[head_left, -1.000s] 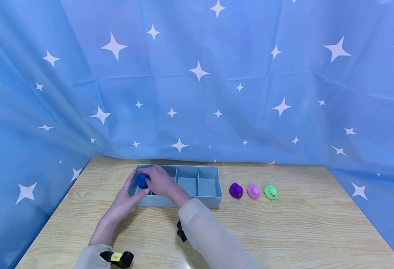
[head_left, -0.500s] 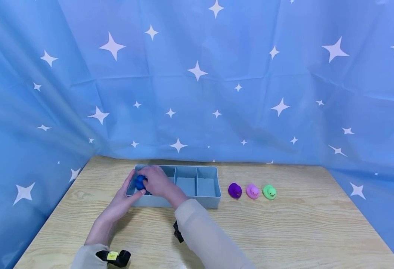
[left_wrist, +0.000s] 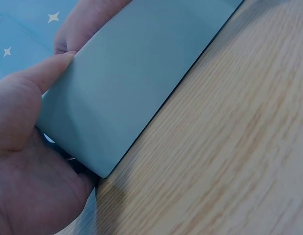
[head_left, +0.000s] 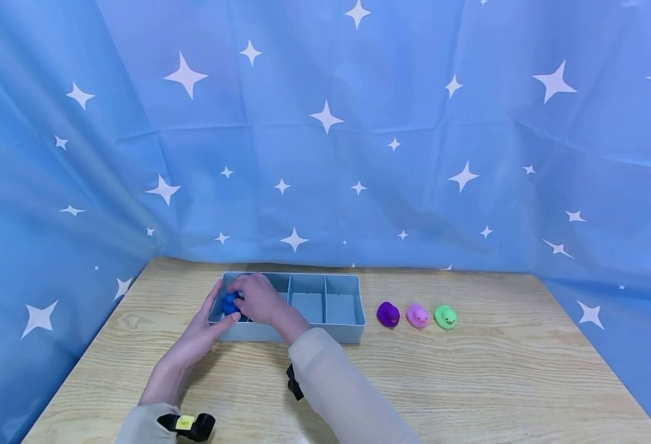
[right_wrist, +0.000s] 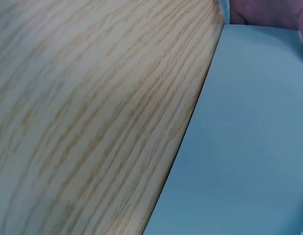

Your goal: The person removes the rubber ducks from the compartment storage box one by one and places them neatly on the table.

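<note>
A long grey-blue divided box [head_left: 314, 333] stands on the wooden table. My left hand [head_left: 197, 336] grips its left end, thumb at the front rim and fingers around the end wall. In the left wrist view, that thumb lies on the rim of the box wall [left_wrist: 127, 83]. My right hand [head_left: 262, 300] reaches into the leftmost part of the box and holds a blue toy duck [head_left: 231, 303], which the fingers partly cover. Only the box and the left hand [right_wrist: 264, 12] show in the right wrist view; the right hand's fingers are out of it.
To the right of the box, a purple duck [head_left: 388, 314], a pink duck [head_left: 417, 316] and a green duck [head_left: 445, 317] sit in a row on the table [head_left: 469, 382]. A blue star-patterned curtain [head_left: 325, 160] hangs behind and along both sides.
The blue duck has sunk slightly lower in the left compartment, with the right hand still on it. The left hand keeps its hold on the box end. The head view has shifted a little.
</note>
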Demonstrator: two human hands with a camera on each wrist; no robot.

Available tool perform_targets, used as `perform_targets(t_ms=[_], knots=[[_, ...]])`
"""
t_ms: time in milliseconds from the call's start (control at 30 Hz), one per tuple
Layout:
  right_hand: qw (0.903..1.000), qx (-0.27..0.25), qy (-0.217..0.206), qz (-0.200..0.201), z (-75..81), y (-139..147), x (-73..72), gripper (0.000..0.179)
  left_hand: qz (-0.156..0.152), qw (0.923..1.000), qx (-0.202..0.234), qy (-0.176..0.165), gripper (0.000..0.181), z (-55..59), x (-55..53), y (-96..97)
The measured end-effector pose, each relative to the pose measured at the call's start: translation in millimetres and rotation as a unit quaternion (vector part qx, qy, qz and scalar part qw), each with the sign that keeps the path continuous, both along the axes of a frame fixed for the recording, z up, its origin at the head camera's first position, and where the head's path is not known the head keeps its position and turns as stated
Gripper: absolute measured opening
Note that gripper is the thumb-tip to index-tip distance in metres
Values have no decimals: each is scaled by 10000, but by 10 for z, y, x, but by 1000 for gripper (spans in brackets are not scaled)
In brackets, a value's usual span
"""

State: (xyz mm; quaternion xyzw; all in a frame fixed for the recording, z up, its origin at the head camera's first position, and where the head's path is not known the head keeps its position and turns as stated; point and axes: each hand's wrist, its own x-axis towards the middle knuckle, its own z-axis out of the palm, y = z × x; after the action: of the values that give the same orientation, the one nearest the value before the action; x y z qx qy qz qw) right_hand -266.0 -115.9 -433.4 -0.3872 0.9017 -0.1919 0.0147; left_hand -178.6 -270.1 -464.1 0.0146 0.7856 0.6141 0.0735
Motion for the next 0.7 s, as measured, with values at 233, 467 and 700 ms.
perform_targets(t_ms=[233,467,700], knots=[[9998,-75,-156,-57,5,0,2,26,-7,10000,25,-43,91,10,0,-3],[9995,-116,-290,-82,17,-4,9,26,-19,9999,99,-11,91,24,10,8],[9996,-145,-251,-75,7,-18,-3,21,-41,9999,90,-36,91,23,9,4]])
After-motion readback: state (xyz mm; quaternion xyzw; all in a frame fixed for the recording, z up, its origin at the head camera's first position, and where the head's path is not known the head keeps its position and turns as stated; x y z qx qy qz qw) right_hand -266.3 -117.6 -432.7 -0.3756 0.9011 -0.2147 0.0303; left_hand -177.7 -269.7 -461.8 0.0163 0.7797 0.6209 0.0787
